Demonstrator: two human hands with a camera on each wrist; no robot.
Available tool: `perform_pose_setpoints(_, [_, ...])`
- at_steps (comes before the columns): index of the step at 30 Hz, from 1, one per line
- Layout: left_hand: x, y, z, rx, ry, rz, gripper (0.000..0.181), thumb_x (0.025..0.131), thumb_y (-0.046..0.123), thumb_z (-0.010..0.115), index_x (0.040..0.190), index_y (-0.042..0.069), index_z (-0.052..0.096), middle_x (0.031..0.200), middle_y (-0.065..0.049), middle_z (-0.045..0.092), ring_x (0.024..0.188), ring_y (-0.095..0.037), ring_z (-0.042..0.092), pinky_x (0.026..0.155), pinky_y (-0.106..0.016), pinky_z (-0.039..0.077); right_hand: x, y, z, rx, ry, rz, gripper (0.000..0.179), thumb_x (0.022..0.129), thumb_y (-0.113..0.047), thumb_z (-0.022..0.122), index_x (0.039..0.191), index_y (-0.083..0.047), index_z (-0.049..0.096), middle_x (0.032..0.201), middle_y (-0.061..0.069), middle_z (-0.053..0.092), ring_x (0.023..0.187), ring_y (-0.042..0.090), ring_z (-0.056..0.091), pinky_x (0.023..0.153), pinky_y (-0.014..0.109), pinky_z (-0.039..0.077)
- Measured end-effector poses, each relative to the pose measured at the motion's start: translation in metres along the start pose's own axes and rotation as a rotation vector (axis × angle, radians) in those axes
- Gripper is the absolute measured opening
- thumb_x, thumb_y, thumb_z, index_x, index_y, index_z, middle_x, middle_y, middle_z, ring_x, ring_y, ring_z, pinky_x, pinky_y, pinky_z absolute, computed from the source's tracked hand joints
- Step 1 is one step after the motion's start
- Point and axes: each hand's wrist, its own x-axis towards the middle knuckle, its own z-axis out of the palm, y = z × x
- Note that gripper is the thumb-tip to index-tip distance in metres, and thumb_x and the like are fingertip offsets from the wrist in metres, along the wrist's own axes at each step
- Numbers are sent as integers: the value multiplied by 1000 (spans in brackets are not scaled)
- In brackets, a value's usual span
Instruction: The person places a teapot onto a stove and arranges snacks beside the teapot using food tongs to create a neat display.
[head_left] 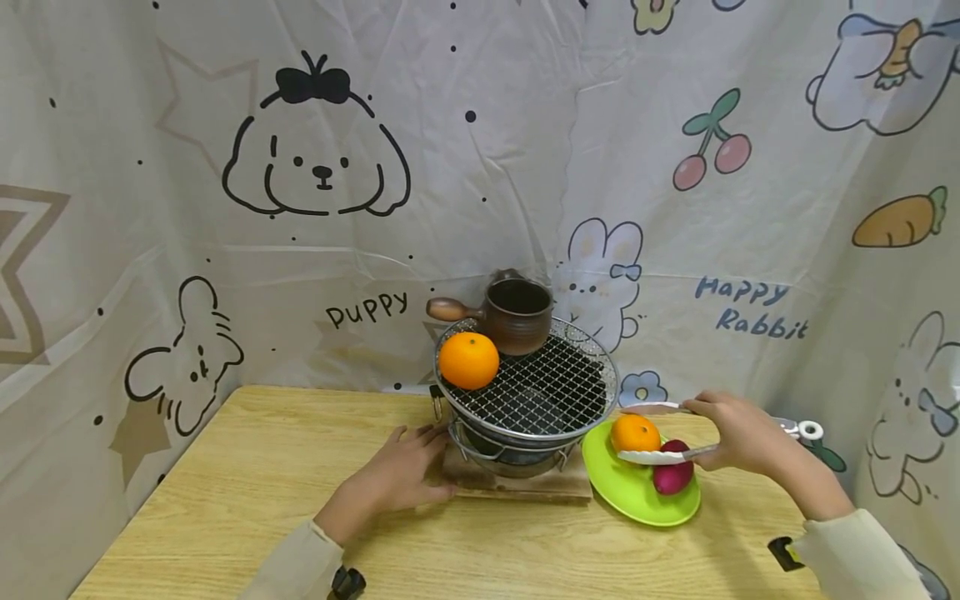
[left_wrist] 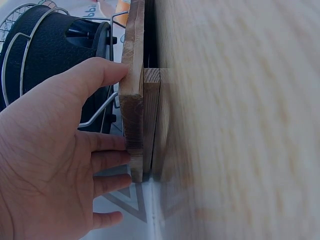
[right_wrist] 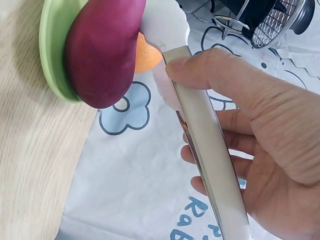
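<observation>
My right hand grips a pair of metal tongs with white scalloped tips, thumb on one arm and fingers on the other. The tips stand on either side of an orange on a lime-green plate. Beside that orange lies a smooth purple-red oblong, like a sweet potato. With thumb and fingers fairly straight, my left hand touches the edge of the wooden board under a small black grill stove.
A round wire mesh tops the stove, left of the plate. On it sit another orange and a brown side-handled pot. Behind the wooden table hangs a printed cloth, which also rises at both sides.
</observation>
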Motion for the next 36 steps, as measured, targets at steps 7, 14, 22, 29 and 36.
perform_pose_setpoints(7, [1,-1,0,0,0,3,78,89,59,66,148,11,51,159,-13,44,142,-39,47,115,-69,31,-1,0,0,-10,13,4,67,61,-22,95,118,2,72,107,17,70,92,33,65,80,53,60])
perform_pose_setpoints(14, [2,-1,0,-5,-1,7,77,89,58,66,149,11,51,160,-13,44,143,-39,46,115,-69,30,-1,2,2,-9,-14,20,69,59,-26,97,117,3,72,105,16,70,88,30,64,76,51,61])
perform_pose_setpoints(22, [1,-1,-1,-12,-6,4,78,89,57,66,149,11,50,161,-13,43,144,-40,44,116,-69,30,0,0,4,-33,0,3,68,59,-25,96,118,1,72,108,17,70,93,34,65,79,54,60])
perform_pose_setpoints(29, [1,-1,-1,-4,-11,4,79,89,57,66,150,9,50,161,-14,41,143,-41,44,115,-69,30,-1,-2,9,-60,41,-18,69,61,-23,95,121,-1,71,112,16,69,97,34,64,83,55,59])
perform_pose_setpoints(36, [2,-2,0,-4,-11,3,80,89,59,66,150,11,49,161,-13,42,143,-39,45,115,-68,32,0,-3,12,-64,46,-6,76,59,-26,95,126,-2,68,119,18,67,105,39,62,89,61,55])
